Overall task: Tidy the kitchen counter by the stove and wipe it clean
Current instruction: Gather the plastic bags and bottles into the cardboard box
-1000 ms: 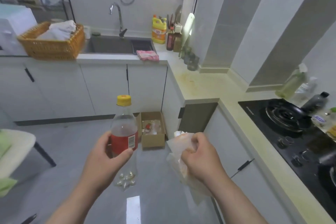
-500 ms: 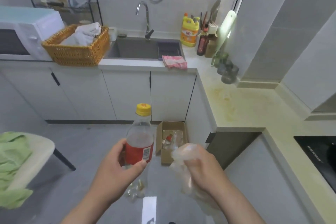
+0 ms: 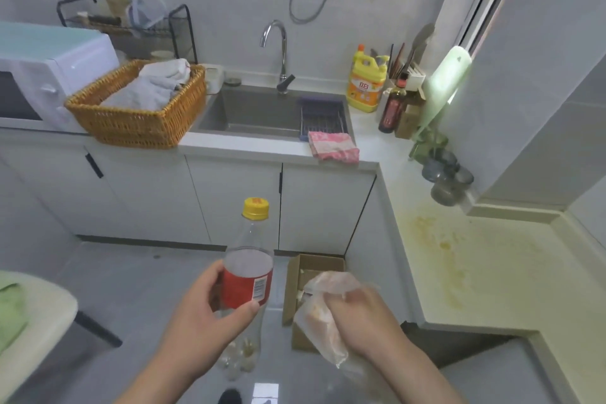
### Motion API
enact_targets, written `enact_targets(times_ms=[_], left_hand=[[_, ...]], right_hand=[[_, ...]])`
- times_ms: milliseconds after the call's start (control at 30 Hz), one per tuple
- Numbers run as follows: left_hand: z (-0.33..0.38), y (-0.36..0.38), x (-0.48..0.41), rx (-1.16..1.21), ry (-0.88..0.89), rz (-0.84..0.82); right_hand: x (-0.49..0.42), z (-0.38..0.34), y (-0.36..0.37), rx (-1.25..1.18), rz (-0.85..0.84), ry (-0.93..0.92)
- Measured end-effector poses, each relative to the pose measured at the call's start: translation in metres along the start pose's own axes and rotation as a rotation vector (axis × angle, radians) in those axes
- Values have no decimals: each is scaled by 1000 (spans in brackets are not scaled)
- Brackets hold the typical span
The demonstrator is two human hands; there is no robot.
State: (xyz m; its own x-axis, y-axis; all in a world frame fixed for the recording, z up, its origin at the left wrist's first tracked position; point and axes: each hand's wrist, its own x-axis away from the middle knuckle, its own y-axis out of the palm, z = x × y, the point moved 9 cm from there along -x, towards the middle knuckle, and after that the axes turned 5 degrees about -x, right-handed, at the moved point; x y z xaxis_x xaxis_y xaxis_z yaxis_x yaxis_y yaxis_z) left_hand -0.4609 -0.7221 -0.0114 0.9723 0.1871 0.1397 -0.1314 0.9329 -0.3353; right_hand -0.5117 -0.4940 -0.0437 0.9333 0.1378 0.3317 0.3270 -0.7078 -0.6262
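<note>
Counter (image 3: pixel 492 272) on the right, running far to near, smeared with yellow-orange stains (image 3: pixel 441 241); not wiped yet. Tidying step in hand, by judgement: carrying rubbish toward the cardboard box (image 3: pixel 296 275) on the floor by the cabinet corner. Left hand (image 3: pixel 203 315) curled round a clear plastic bottle (image 3: pixel 248 275), thumb across the red label, bottle upright, looks mostly empty. Right hand (image 3: pixel 365 313) closed on a crumpled plastic bag (image 3: pixel 323 318), fingers bunched into it, held over the box's near right part. Next move, probably: drop both into the box, then fetch the pink cloth (image 3: pixel 333 147) from the sink edge, far centre, for wiping; calls for both hands freed first. Writing: red label with a barcode, text too blurred to read; yellow cap with a mark, unreadable. Yellow detergent jug (image 3: pixel 366 84) just right of the sink (image 3: pixel 262 115), orange label with bold characters, not surely legible. Dark bottle (image 3: pixel 392 108) beside it, label unreadable.
</note>
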Motion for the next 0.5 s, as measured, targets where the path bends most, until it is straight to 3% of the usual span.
enact_targets(times_ms=[133, 400, 500], left_hand=[[-13, 1, -66, -2, -52, -54], [-54, 28, -224, -100, -97, -270], [-75, 51, -275, -147, -95, -348]], right_hand=[[-65, 4, 11, 10, -20, 57], [-180, 31, 35, -102, -26, 360], [-223, 43, 46, -56, -38, 376]])
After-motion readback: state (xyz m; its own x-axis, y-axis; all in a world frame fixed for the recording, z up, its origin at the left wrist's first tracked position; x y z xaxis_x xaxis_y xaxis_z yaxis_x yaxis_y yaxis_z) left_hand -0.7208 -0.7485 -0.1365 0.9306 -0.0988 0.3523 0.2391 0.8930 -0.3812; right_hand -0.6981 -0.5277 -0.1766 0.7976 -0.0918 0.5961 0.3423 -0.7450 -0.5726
